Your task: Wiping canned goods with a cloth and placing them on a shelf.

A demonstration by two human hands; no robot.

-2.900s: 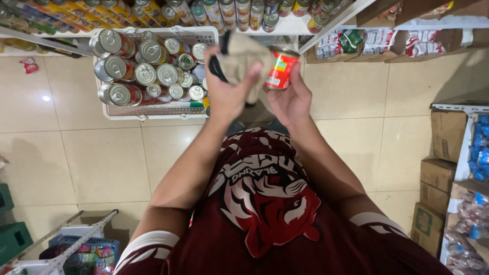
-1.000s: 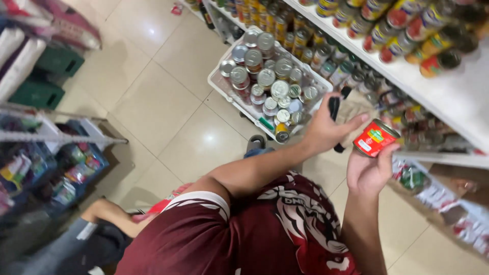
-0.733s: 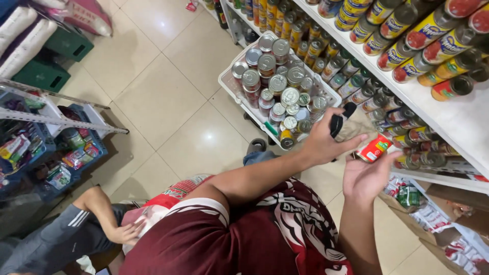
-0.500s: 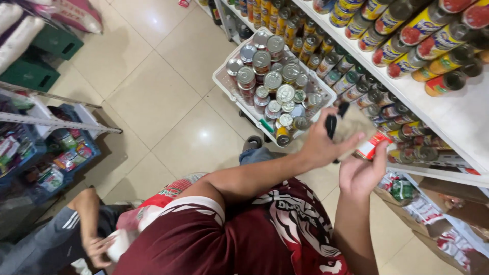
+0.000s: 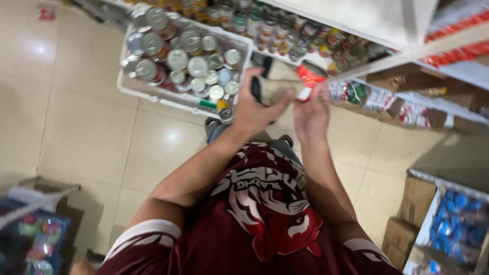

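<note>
My right hand (image 5: 311,109) grips a small red can (image 5: 308,76), held up in front of me. A beige cloth (image 5: 277,90) and a dark object (image 5: 257,87) are in my left hand (image 5: 253,108), and the cloth presses against the can. Both hands meet just to the right of a white basket (image 5: 133,90) filled with several tin cans (image 5: 178,60). The frame is motion-blurred.
A shelf (image 5: 367,20) with rows of cans and jars (image 5: 285,30) runs across the top. Cardboard boxes (image 5: 415,203) with blue packets (image 5: 458,219) stand at the right. A box of goods (image 5: 30,229) sits on the tiled floor (image 5: 91,137) at the lower left.
The view has swung round, so the basket now lies up and left. My hands stay together, with the cloth on the red can. The crouching person at the lower left is out of view.
</note>
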